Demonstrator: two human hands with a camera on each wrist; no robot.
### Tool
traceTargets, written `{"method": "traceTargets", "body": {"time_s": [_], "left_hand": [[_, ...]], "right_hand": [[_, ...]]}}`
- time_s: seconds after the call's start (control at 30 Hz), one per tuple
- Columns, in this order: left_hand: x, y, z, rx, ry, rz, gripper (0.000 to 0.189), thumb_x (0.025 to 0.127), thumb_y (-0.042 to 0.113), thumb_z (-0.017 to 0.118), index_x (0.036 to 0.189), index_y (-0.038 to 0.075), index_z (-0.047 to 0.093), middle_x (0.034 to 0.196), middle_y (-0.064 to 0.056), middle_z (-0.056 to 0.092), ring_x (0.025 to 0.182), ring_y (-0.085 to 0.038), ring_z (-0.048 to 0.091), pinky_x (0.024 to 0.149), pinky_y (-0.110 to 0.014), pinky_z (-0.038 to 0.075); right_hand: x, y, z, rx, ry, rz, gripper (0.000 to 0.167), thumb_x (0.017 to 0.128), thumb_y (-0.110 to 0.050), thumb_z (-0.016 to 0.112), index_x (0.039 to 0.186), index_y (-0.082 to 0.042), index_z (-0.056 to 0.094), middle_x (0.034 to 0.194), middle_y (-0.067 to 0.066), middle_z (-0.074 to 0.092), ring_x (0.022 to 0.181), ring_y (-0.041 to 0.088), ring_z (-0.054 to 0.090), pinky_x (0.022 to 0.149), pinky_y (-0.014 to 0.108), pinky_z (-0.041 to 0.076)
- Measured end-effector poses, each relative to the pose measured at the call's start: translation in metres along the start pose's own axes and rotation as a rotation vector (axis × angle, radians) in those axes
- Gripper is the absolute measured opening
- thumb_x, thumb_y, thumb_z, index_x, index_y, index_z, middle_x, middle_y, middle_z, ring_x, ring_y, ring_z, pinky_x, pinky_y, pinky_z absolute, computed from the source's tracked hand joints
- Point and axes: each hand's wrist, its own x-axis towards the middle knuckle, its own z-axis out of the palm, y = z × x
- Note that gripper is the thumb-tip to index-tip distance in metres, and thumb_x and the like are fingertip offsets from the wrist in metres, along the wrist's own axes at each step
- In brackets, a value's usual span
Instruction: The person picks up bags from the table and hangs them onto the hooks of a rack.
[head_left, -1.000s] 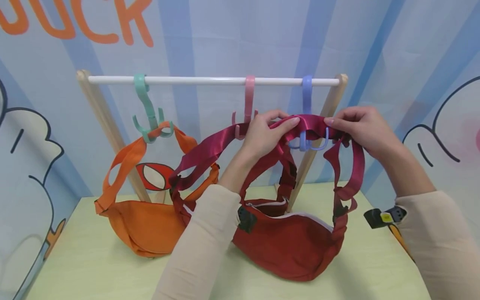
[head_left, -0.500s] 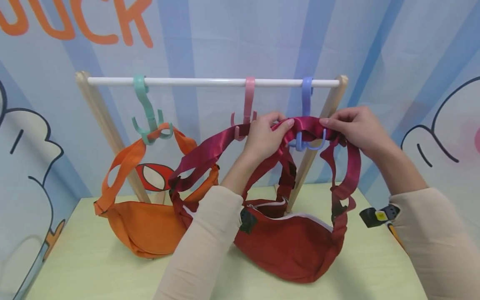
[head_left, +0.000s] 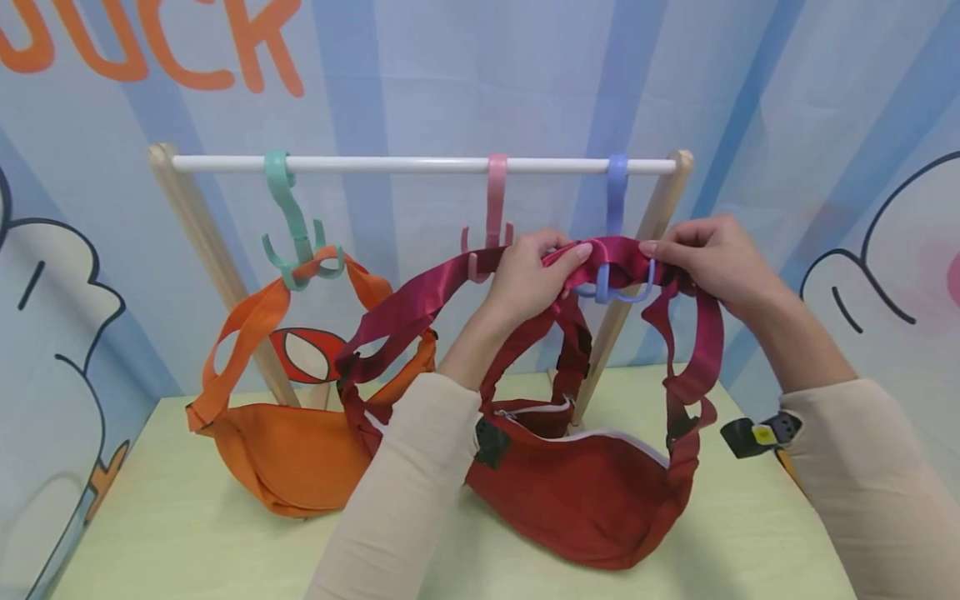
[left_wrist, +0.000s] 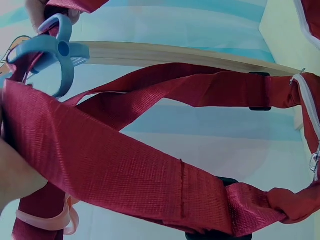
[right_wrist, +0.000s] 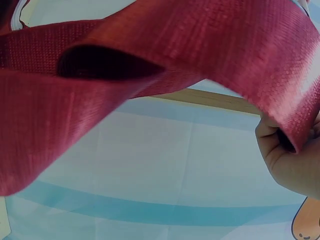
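Note:
A red waist bag (head_left: 592,492) with a white zipper hangs low over the table, its bottom close to the surface; I cannot tell whether it touches. My left hand (head_left: 525,279) pinches its wide crimson strap (head_left: 622,254), thumb on top, left of the blue hook (head_left: 617,196). On the other side of that hook, my right hand (head_left: 720,258) pinches the same strap between thumb and fingers. The strap runs across the hook's lower prongs. In the left wrist view, the strap (left_wrist: 115,160) slopes down from the blue prongs (left_wrist: 60,50). The right wrist view shows fingers (right_wrist: 280,165) curled round it.
A white rail (head_left: 390,164) on wooden posts carries the hooks. An orange waist bag (head_left: 292,458) hangs from the green hook (head_left: 288,208). The pink hook (head_left: 497,200) holds another crimson strap (head_left: 420,292), whose bag is mostly behind the left forearm. A pale table (head_left: 187,550) lies below.
Both hands have lowered slightly, and the right has shifted a little left. The blue hook swayed left and partly back. Both hands keep hold of the strap.

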Motion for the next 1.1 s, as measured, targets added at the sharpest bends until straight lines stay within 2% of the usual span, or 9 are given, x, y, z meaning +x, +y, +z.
{"method": "traceTargets", "body": {"time_s": [0.17,0.33,0.7,1.1], "left_hand": [[-0.0016,0.0024,-0.0025,-0.052,-0.01,-0.013,0.029,0.085,0.037,0.063,0.088,0.008,0.063,0.064,-0.006,0.052,0.056,-0.016,0.049,0.051,-0.025,0.041],[-0.0019,0.0058,-0.0033,-0.088,0.026,0.003,0.024,0.085,0.03,0.065,0.088,0.006,0.065,0.062,-0.006,0.051,0.054,-0.016,0.046,0.049,-0.023,0.039],[-0.0013,0.006,0.0016,0.003,0.089,0.036,0.024,0.086,0.024,0.065,0.098,0.004,0.064,0.076,-0.006,0.06,0.066,-0.016,0.055,0.058,-0.021,0.047],[-0.005,-0.0017,0.0021,-0.015,0.083,0.078,0.022,0.085,0.023,0.066,0.095,0.004,0.064,0.075,-0.007,0.059,0.066,-0.017,0.054,0.058,-0.022,0.047]], "right_hand": [[-0.0009,-0.0013,-0.0007,-0.018,-0.005,0.003,0.039,0.089,-0.033,0.058,0.095,0.004,0.065,0.065,0.005,0.057,0.05,0.016,0.046,0.045,0.028,0.042],[-0.0015,-0.0039,0.0002,-0.029,-0.005,0.0,0.039,0.089,-0.035,0.058,0.095,0.003,0.066,0.066,0.006,0.057,0.052,0.017,0.046,0.046,0.029,0.042],[-0.0032,-0.0036,-0.0009,0.002,-0.007,-0.02,0.039,0.089,-0.035,0.058,0.095,0.003,0.066,0.067,0.007,0.058,0.052,0.017,0.047,0.046,0.028,0.043],[-0.0051,0.0018,0.0007,0.014,-0.016,-0.026,0.04,0.088,-0.036,0.059,0.093,0.002,0.066,0.066,0.008,0.057,0.051,0.018,0.048,0.046,0.029,0.043]]}}
